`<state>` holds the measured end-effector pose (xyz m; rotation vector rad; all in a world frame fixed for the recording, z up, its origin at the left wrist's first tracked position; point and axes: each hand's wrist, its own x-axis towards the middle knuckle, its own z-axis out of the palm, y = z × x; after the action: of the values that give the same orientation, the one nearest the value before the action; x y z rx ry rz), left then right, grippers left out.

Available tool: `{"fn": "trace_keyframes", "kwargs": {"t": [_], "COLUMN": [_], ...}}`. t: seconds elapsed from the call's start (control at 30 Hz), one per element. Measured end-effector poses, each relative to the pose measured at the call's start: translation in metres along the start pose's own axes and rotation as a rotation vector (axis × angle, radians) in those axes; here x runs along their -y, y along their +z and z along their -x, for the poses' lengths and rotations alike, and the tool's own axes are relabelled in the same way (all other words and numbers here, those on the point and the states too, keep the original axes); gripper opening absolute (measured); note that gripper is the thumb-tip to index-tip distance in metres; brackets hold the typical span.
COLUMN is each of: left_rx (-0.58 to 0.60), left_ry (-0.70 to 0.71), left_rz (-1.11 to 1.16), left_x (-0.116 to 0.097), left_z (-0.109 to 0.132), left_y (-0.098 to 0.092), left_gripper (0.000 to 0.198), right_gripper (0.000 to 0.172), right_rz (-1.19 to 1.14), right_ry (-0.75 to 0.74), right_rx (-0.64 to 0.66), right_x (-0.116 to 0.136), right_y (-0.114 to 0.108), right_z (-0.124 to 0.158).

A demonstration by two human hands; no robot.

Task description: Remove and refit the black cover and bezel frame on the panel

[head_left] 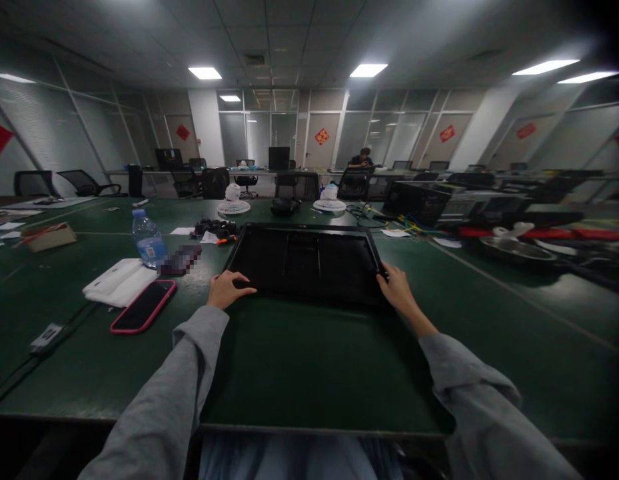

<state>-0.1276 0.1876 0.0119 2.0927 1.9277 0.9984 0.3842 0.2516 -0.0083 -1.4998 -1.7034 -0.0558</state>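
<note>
As hands (228,290) (396,287) grip panel (304,260) (black), fingers (384,273) curled

black panel (305,261), dark green table (309,367), grey sleeves (179,393), pink-edged phone (143,306), white cloth (120,281)

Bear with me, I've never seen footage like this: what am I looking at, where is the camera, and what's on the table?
There is no machine here. The picture comes from a camera worn on a person's head, looking down at their own grey-sleeved arms. The left hand rests on the near-left corner of a flat black panel lying on the green table; the right hand grips its right edge. Left of the panel lie a phone in a red case, folded white cloth and a water bottle. Two white fans stand behind it.
</note>
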Motion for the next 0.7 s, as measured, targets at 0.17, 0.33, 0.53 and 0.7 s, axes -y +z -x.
{"fn": "trace_keyframes", "kwargs": {"t": [0.17,0.33,0.53,0.7], "left_rx": [0.049,-0.054,-0.240,-0.177], "left_ry": [0.066,0.122,-0.120,-0.204], "left_rz": [0.000,0.052,0.106,0.131], "left_x": [-0.002,0.004,0.033,0.046], "left_z": [0.002,-0.004,-0.017,-0.021], "left_y": [-0.002,0.001,0.012,0.016], "left_gripper": [0.033,0.027,0.037,0.033], "right_gripper": [0.050,0.049,0.055,0.056], "right_rz": [0.020,-0.045,-0.145,-0.211], "right_ry": [0.023,0.087,0.149,0.169], "right_rx": [-0.046,-0.010,0.091,0.125], "right_x": [-0.001,-0.010,-0.015,-0.023], "right_y": [0.004,0.005,0.001,0.003], "right_z": [0.005,0.004,0.004,0.003]}}
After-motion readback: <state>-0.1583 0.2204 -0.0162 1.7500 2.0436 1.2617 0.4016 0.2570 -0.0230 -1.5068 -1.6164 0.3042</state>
